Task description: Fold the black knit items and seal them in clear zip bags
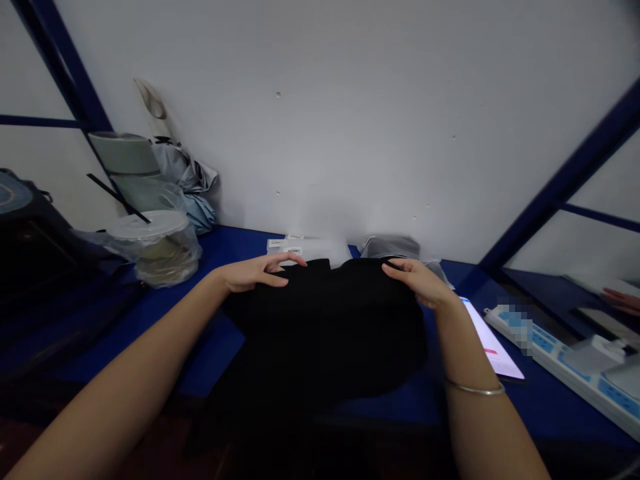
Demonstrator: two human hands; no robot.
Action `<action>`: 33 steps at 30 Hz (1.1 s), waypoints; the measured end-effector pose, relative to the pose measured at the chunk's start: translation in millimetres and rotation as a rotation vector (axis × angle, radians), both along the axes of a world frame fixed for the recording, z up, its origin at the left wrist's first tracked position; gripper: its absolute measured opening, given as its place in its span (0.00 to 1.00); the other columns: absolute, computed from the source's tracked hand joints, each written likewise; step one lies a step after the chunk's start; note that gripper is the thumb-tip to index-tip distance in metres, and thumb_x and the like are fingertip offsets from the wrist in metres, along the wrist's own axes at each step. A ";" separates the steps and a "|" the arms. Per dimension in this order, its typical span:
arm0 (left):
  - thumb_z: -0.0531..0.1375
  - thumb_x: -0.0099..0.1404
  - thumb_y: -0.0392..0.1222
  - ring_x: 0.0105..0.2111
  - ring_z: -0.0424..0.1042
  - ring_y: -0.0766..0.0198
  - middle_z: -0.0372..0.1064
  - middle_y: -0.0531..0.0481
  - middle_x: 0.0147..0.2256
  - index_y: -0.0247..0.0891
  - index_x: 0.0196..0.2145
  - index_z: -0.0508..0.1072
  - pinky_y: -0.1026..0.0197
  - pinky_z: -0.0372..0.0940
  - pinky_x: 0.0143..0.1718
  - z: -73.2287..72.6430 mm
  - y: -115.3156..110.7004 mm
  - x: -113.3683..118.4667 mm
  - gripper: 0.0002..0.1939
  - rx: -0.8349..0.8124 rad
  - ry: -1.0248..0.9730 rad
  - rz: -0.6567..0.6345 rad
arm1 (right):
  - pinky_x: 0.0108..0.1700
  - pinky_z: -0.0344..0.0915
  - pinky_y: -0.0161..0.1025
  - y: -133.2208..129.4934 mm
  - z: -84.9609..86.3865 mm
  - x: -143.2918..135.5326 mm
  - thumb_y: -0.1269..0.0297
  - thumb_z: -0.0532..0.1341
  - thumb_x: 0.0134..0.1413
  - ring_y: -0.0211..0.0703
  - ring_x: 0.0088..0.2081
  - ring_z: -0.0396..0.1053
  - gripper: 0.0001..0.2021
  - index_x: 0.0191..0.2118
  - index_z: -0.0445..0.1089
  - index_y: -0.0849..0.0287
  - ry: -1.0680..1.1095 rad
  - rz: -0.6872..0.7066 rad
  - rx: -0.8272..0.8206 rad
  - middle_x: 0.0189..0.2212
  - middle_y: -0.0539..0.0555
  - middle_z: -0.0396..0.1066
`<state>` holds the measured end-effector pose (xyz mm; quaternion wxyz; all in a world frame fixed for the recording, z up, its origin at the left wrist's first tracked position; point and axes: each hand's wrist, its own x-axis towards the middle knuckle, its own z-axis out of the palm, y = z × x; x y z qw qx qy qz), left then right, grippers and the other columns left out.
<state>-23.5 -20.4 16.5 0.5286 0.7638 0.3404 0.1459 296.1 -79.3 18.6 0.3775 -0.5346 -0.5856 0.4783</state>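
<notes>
A piece of black clothing (330,333) lies spread before me, its near end hanging toward the table's front edge; its exact kind is too dark to make out. My right hand (417,279) pinches the top right edge, thumb on the near face. At the top left, my left hand (255,272) rests against the cloth with thumb and forefinger apart. The other left fingers are partly hidden. Just behind the fabric lie a clear plastic packet (320,248) with labels and a grey bagged item (390,247).
The table (220,250) is blue, against a white wall. On the left stand a lidded cup (167,250) in a plastic bag, a green container (127,157), an umbrella (190,173) and a black bag (40,247). A lit phone (493,343) and a power strip (575,370) lie right.
</notes>
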 end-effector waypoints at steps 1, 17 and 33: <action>0.59 0.52 0.49 0.23 0.65 0.69 0.63 0.55 0.24 0.43 0.50 0.59 0.67 0.59 0.24 -1.0 1.1 1.1 0.28 0.009 -0.020 0.026 | 0.37 0.67 0.39 -0.6 1.3 1.6 0.55 0.59 0.45 0.42 0.34 0.70 0.13 0.34 0.69 0.59 0.007 0.007 -0.005 0.29 0.54 0.72; 0.47 0.61 0.41 0.40 0.68 0.55 0.70 0.46 0.38 0.41 0.42 0.65 0.58 0.60 0.37 -38.6 11.0 28.4 0.13 0.819 0.420 0.516 | 0.41 0.63 0.44 13.1 -22.5 4.9 0.52 0.59 0.43 0.48 0.40 0.69 0.18 0.36 0.71 0.61 -0.704 -0.236 0.206 0.37 0.59 0.72; 0.50 0.60 0.49 0.36 0.66 0.56 0.67 0.43 0.36 0.35 0.35 0.67 0.59 0.59 0.35 -36.4 8.3 28.8 0.14 0.899 0.387 0.375 | 0.34 0.61 0.39 8.0 -12.7 2.3 0.54 0.55 0.46 0.41 0.32 0.64 0.11 0.30 0.63 0.58 -0.680 -0.187 0.307 0.32 0.52 0.67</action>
